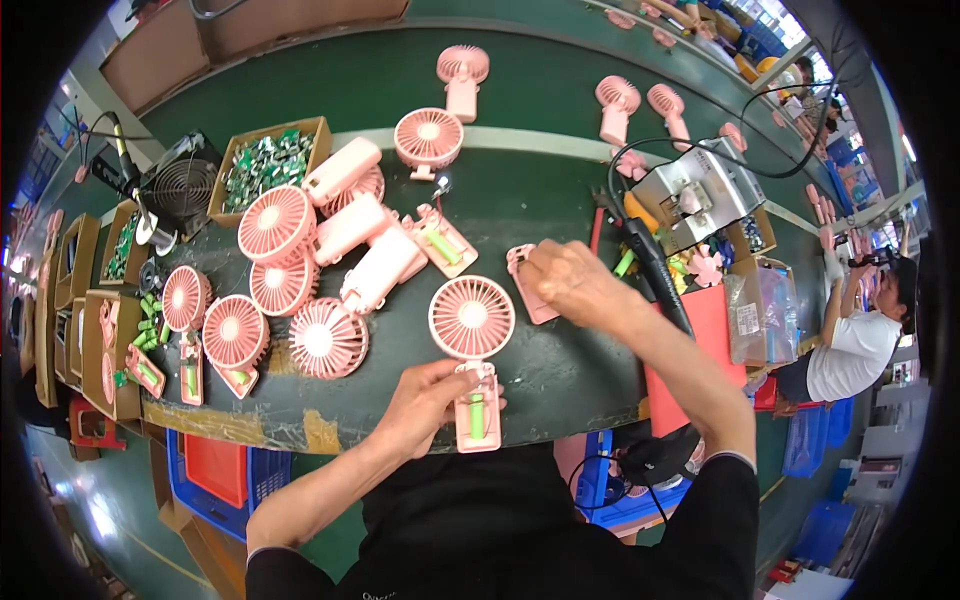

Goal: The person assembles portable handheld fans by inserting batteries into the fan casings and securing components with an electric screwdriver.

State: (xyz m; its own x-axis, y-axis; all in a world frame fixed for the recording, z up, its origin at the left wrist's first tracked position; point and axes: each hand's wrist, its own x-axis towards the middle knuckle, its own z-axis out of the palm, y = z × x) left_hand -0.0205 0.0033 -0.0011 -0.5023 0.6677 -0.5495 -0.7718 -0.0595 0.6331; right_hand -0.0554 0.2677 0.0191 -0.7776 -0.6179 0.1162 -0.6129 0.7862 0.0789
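My left hand [425, 398] grips the open handle of a pink handheld fan [472, 318] lying face up near the table's front edge; a green battery [477, 414] shows inside the handle. Further right and back, my right hand [565, 280] rests on a flat pink handle cover [527, 287] on the dark table [560, 370], fingers curled over its right side. A pile of several more pink fans [290, 285] and closed pink handles [365, 250] lies to the left of both hands.
A cardboard box of green circuit boards [268, 163] sits back left by a small black fan [183, 190]. A grey metal device [697, 190] with black cables stands right. Finished pink fans [462, 80] ride the green conveyor behind. A person in white [850, 345] sits far right.
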